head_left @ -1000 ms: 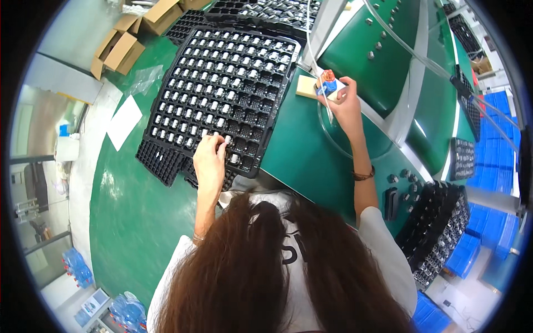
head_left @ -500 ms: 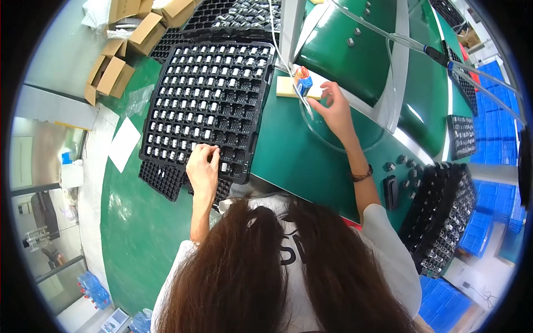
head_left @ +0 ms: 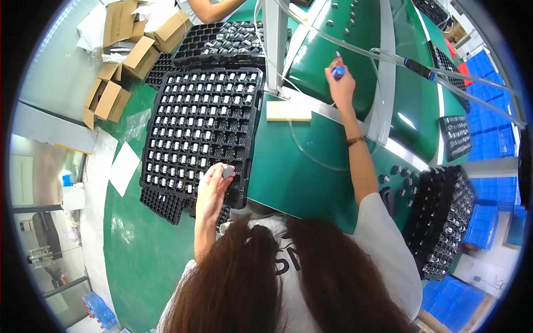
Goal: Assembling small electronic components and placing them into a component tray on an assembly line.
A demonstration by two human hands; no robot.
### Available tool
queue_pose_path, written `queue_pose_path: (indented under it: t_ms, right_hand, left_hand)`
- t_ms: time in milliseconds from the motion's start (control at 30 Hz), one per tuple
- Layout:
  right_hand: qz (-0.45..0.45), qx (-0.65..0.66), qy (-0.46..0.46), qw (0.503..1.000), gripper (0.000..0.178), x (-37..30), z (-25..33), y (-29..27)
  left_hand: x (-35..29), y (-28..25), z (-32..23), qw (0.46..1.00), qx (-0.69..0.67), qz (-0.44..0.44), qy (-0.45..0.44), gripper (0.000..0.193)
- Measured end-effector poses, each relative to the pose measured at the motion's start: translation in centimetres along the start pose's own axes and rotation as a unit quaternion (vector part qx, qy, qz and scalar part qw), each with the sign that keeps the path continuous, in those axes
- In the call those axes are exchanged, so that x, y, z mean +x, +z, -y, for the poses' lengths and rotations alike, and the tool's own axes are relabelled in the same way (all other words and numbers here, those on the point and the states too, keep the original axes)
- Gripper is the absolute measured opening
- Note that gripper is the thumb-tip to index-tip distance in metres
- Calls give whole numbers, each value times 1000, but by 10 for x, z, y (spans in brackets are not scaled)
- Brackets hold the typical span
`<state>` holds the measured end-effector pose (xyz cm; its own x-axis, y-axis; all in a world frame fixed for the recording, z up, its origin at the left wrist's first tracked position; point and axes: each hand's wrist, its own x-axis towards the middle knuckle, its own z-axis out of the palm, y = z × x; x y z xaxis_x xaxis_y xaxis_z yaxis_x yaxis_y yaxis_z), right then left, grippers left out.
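A small grey cylindrical part (head_left: 227, 171) is pinched between the fingertips of my left hand (head_left: 210, 191). That hand is over the lower right of a black compartment tray (head_left: 242, 194), whose left and upper pockets hold rows of small white-and-dark parts (head_left: 189, 121). Out over the green conveyor belt (head_left: 311, 66), my right hand (head_left: 342, 91) is closed around a blue-and-orange hand tool (head_left: 337, 72). Its narrow tip points away from me; I cannot tell its exact kind. Several small metal parts (head_left: 346, 31) sit farther up the belt.
A pale yellow block (head_left: 288, 111) lies on the green table (head_left: 277, 172), with a clear hose near it. A metal post (head_left: 276, 50) rises behind. More filled trays (head_left: 444, 222) stand at right, cardboard boxes (head_left: 111, 102) at far left. Another person's arm (head_left: 214, 10) shows at the top.
My right hand has taken hold of the blue-and-orange tool by the yellow block and carried it out over the belt. My left hand now shows a grey part above the tray.
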<state>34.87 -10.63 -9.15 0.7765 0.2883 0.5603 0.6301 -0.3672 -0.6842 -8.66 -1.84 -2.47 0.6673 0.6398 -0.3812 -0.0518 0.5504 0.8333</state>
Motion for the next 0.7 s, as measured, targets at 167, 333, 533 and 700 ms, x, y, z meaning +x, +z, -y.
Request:
queue_pose_path:
  t_ms: [167, 333, 533, 700]
  right_hand:
    - [14, -62, 19, 998, 36, 16, -29, 13]
    - [11, -48, -6, 999, 36, 6, 0, 1]
    - [154, 434, 292, 838, 31, -66, 90, -17]
    - [288, 469, 265, 792, 27, -120, 127, -27]
  left_hand:
    - [5, 17, 10, 998, -36, 36, -29, 29]
    - [27, 34, 19, 995, -41, 89, -12, 32]
    - [63, 71, 24, 990, 20, 130, 46, 32]
    - [65, 84, 24, 990, 28, 132, 45, 34]
